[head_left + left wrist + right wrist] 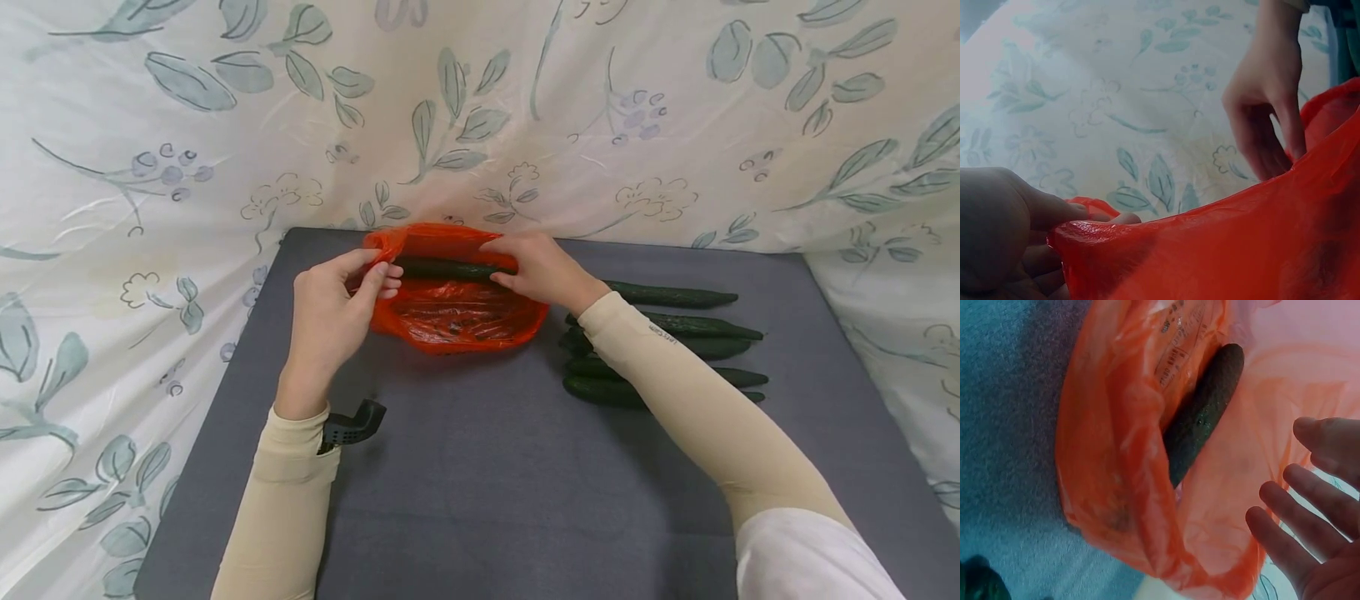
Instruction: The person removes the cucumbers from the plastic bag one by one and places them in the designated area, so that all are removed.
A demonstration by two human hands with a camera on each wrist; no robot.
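An orange-red plastic bag [450, 343] lies at the back of the table with its mouth facing up. At its left edge my left hand [330, 304] pinches the rim between thumb and fingers; the left wrist view shows the film [1191, 250] stretched away from that grip. A dark green cucumber [446, 268] lies inside, its rounded end [1210, 400] visible in the right wrist view. Over the bag's right side is my right hand [543, 268], near the cucumber's end. In the right wrist view its fingers [1285, 540] are spread, apart from the cucumber.
Several more cucumbers [678, 296] lie side by side on the grey table [487, 467], right of the bag and partly under my right forearm. A leaf-patterned cloth [450, 108] hangs right behind the table's back edge. A black device [352, 422] sits on my left wrist.
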